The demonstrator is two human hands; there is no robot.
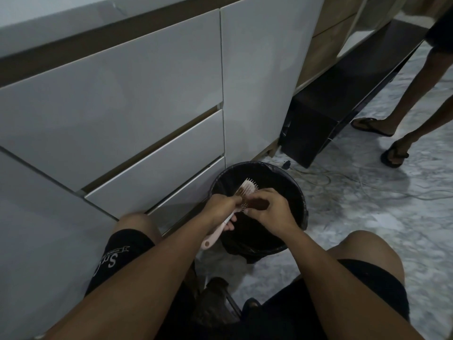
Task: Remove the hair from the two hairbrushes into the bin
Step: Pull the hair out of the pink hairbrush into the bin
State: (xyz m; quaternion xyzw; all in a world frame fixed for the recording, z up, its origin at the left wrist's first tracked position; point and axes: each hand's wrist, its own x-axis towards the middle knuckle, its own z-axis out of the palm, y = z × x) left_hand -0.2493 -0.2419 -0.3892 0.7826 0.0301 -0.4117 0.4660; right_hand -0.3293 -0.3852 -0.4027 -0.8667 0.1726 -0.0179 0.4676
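At the left, white drawer fronts [147, 153] are seen beside the work. The left hand [221, 204] is curled round the handle of a pink hairbrush [245, 191], which is held over the near left part of the bin's mouth, bristles upward. Brownish hair seems to be caught in the bristles, so this brush is judged not yet cleaned. The right hand [269, 209] is pinched at the bristles, apparently on a tuft of hair, above the middle of the black-lined bin [297, 190]. Whether hair already lies inside cannot be told in the dark liner. The second hairbrush is not seen. Farther right, another person's legs [416, 99] stand on the marbled floor [367, 229].
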